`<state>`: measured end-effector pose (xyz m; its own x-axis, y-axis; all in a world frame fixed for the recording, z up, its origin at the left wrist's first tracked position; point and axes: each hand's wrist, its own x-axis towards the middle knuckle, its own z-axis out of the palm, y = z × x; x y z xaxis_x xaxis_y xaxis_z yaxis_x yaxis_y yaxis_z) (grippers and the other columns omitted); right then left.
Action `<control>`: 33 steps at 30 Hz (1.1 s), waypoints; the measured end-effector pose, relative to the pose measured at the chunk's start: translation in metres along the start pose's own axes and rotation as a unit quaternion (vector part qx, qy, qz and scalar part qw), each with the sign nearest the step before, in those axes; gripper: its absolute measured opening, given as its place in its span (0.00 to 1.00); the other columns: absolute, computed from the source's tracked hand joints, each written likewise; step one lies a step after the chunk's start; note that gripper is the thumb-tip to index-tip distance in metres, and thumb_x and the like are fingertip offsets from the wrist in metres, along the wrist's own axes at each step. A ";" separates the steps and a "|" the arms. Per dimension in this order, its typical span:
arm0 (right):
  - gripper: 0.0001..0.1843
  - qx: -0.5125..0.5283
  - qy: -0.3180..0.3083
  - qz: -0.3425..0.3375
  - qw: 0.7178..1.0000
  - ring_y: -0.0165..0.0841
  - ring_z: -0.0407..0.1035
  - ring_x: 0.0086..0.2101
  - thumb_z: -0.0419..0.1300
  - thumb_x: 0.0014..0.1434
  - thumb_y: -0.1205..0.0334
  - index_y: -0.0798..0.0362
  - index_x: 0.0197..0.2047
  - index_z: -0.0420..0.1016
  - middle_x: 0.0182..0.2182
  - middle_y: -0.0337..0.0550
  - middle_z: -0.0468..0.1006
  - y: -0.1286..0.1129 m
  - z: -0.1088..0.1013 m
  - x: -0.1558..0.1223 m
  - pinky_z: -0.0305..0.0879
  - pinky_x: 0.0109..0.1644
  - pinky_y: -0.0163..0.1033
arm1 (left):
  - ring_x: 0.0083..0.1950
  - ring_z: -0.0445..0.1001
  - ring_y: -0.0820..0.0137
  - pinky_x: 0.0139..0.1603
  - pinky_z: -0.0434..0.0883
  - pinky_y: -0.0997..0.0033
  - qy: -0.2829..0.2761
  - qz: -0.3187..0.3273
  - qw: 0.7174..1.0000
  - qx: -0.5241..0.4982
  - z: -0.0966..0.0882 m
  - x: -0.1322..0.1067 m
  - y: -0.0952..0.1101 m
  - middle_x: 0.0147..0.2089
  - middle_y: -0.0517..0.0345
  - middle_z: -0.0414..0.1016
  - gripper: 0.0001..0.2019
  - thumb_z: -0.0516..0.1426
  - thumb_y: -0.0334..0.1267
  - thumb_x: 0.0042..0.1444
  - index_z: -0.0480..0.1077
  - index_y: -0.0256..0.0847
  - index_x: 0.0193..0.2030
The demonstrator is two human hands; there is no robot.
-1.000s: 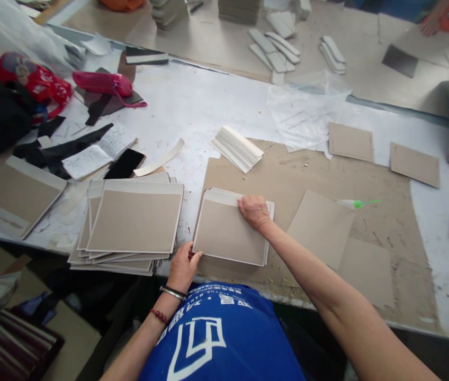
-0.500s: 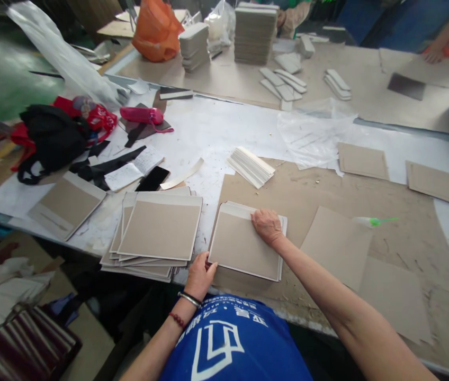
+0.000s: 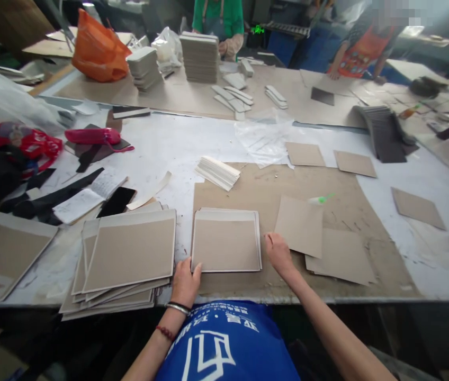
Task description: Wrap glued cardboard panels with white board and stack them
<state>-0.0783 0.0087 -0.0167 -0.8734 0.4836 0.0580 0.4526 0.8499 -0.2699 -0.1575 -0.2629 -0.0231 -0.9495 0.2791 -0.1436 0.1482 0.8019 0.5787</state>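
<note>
A grey-brown cardboard panel (image 3: 226, 243) with a pale band along its top lies in front of me, another sheet edge showing beneath its right side. At its lower left corner my left hand (image 3: 185, 283) is closed, thumb and fingers on the edge. My right hand (image 3: 279, 254) is just off the panel's right edge with its fingers curled together; whether anything small is in them is hidden. To the left sits a stack of similar panels (image 3: 131, 251), unevenly piled. Plain cardboard sheets (image 3: 299, 225) lie right of my right hand, one with a green-tipped applicator (image 3: 320, 200) at its top.
A bundle of pale strips (image 3: 217, 173) lies beyond the panel. Left are an open notebook (image 3: 89, 198), a black phone (image 3: 117, 202) and a pink pouch (image 3: 93, 136). Clear plastic film (image 3: 264, 137) lies farther back. Two people stand across the tables, near tall board stacks (image 3: 199, 58).
My right hand has moved off the panel's upper right part to beside its right edge. My left hand stays at the corner. The view has turned to the right.
</note>
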 end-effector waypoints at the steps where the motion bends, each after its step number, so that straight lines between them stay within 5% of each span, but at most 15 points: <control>1: 0.16 0.009 -0.016 -0.002 1.000 0.35 0.62 0.34 0.41 0.61 0.66 0.54 0.34 0.70 0.30 0.47 0.71 0.001 0.001 -0.013 0.56 0.40 0.37 | 0.39 0.68 0.59 0.44 0.66 0.58 -0.002 -0.003 1.000 0.002 0.000 0.001 0.000 0.34 0.49 0.67 0.13 0.52 0.40 0.51 0.66 0.35 0.39; 6: 0.18 0.033 -0.035 0.009 0.999 0.36 0.62 0.38 0.42 0.60 0.68 0.59 0.46 0.69 0.34 0.50 0.72 -0.017 0.010 -0.051 0.56 0.44 0.40 | 0.37 0.67 0.62 0.42 0.66 0.59 -0.003 -0.016 1.000 -0.022 -0.009 0.004 0.006 0.32 0.53 0.65 0.10 0.55 0.41 0.47 0.65 0.36 0.34; 9: 0.18 0.066 -0.023 0.047 0.996 0.37 0.62 0.40 0.43 0.59 0.69 0.60 0.47 0.69 0.35 0.52 0.72 -0.023 0.012 -0.054 0.57 0.45 0.41 | 0.32 0.68 0.66 0.36 0.68 0.63 -0.039 -0.080 0.990 -0.110 -0.015 0.009 0.013 0.27 0.58 0.66 0.11 0.56 0.44 0.46 0.63 0.38 0.30; 13: 0.18 0.157 -0.011 0.088 0.984 0.37 0.64 0.41 0.44 0.57 0.67 0.59 0.44 0.70 0.37 0.52 0.73 -0.019 0.014 -0.050 0.58 0.47 0.43 | 0.31 0.70 0.70 0.24 0.70 0.72 -0.162 -0.204 0.901 -0.347 -0.017 0.016 0.023 0.30 0.56 0.71 0.10 0.56 0.41 0.48 0.65 0.37 0.34; 16: 0.17 0.271 -0.008 0.139 0.953 0.36 0.65 0.40 0.44 0.56 0.63 0.57 0.42 0.71 0.37 0.50 0.74 -0.016 0.010 -0.046 0.60 0.47 0.43 | 0.29 0.71 0.73 0.22 0.70 0.76 -0.187 -0.259 0.828 -0.460 -0.015 0.016 0.026 0.34 0.56 0.72 0.10 0.56 0.36 0.50 0.65 0.36 0.40; 19: 0.18 0.411 -0.033 0.207 0.887 0.34 0.68 0.36 0.45 0.57 0.55 0.54 0.41 0.71 0.32 0.44 0.76 -0.017 0.001 -0.042 0.64 0.42 0.41 | 0.28 0.70 0.75 0.20 0.70 0.78 -0.190 -0.264 0.804 -0.497 -0.014 0.013 0.026 0.35 0.56 0.72 0.09 0.54 0.33 0.51 0.65 0.36 0.40; 24: 0.19 0.645 -0.146 0.270 0.700 0.33 0.69 0.31 0.53 0.52 0.48 0.54 0.38 0.72 0.29 0.42 0.77 -0.028 -0.019 -0.039 0.66 0.35 0.38 | 0.27 0.70 0.76 0.19 0.69 0.80 -0.193 -0.265 0.794 -0.511 -0.017 0.008 0.028 0.34 0.57 0.73 0.08 0.56 0.35 0.50 0.65 0.36 0.38; 27: 0.16 0.703 -0.178 0.287 0.626 0.33 0.71 0.31 0.58 0.50 0.51 0.54 0.37 0.71 0.30 0.42 0.77 -0.032 -0.028 -0.039 0.67 0.33 0.38 | 0.28 0.71 0.75 0.20 0.69 0.80 -0.202 -0.257 0.794 -0.513 -0.020 0.005 0.030 0.33 0.57 0.73 0.09 0.56 0.36 0.50 0.65 0.36 0.38; 30: 0.14 0.705 -0.182 0.278 0.626 0.34 0.71 0.32 0.59 0.48 0.54 0.53 0.37 0.71 0.30 0.42 0.77 -0.036 -0.034 -0.040 0.67 0.34 0.38 | 0.31 0.72 0.73 0.21 0.69 0.79 -0.204 -0.239 0.800 -0.512 -0.022 0.002 0.032 0.34 0.56 0.74 0.11 0.56 0.38 0.50 0.65 0.36 0.39; 33: 0.14 0.652 -0.153 0.277 0.688 0.36 0.71 0.33 0.59 0.48 0.52 0.52 0.35 0.71 0.29 0.41 0.77 -0.038 -0.036 -0.040 0.67 0.33 0.39 | 0.32 0.73 0.70 0.20 0.69 0.77 -0.190 -0.217 0.816 -0.501 -0.020 -0.002 0.033 0.34 0.54 0.75 0.12 0.56 0.40 0.49 0.65 0.36 0.38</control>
<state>-0.0544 -0.0357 0.0260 -0.7186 0.4217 -0.5529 0.3590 -0.4560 -0.8144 -0.1569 -0.2476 0.0127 -0.6694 0.3809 -0.6378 -0.6607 0.0873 0.7456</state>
